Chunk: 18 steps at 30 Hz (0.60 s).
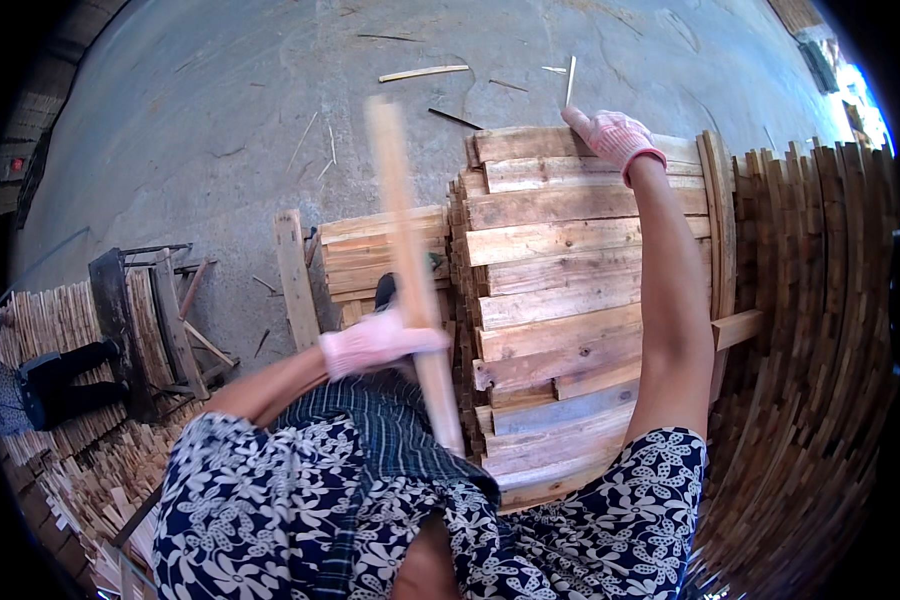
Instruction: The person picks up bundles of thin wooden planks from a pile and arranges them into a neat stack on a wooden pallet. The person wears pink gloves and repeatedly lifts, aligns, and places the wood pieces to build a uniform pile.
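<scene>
My left hand [388, 341], in a pink glove, is closed round a long pale wooden slat [402, 215]. The slat stands out lengthwise in front of my body, its far end smeared by motion. My right hand [615, 137], gloved too, is at the far end of a stack of wooden slats [560, 240], on its top layer. Its fingers look curled; what they hold, if anything, is hidden. A thin pale stick [571, 80] lines up with its fingertips; whether it is held or lies on the floor I cannot tell.
Tall rows of stacked slats [810, 300] rise at the right. A lower slat pile [370, 255] and an upright board [295, 280] are left of the stack. Wood scraps [423, 73] lie on the concrete floor. Another person [55, 385] is among slats at far left.
</scene>
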Each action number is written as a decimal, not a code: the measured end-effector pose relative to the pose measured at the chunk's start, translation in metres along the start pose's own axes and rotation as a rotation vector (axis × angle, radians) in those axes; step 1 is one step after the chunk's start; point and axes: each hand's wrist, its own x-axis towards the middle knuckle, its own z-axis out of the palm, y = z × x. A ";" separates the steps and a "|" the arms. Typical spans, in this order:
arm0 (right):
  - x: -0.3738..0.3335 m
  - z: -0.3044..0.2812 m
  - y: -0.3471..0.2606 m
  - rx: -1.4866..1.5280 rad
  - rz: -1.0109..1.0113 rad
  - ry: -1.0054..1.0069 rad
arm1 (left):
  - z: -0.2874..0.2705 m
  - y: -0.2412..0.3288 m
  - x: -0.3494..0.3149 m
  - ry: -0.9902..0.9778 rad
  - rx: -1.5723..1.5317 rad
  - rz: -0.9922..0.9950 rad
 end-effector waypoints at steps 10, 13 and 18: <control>0.002 0.055 0.020 -0.242 -0.245 0.543 | 0.024 0.005 0.033 0.130 0.111 0.100; 0.005 0.066 0.018 -0.276 -0.235 0.615 | 0.022 0.010 0.023 0.141 0.047 0.107; 0.006 0.079 0.029 -0.241 -0.117 0.582 | -0.015 -0.015 -0.003 0.248 0.157 0.218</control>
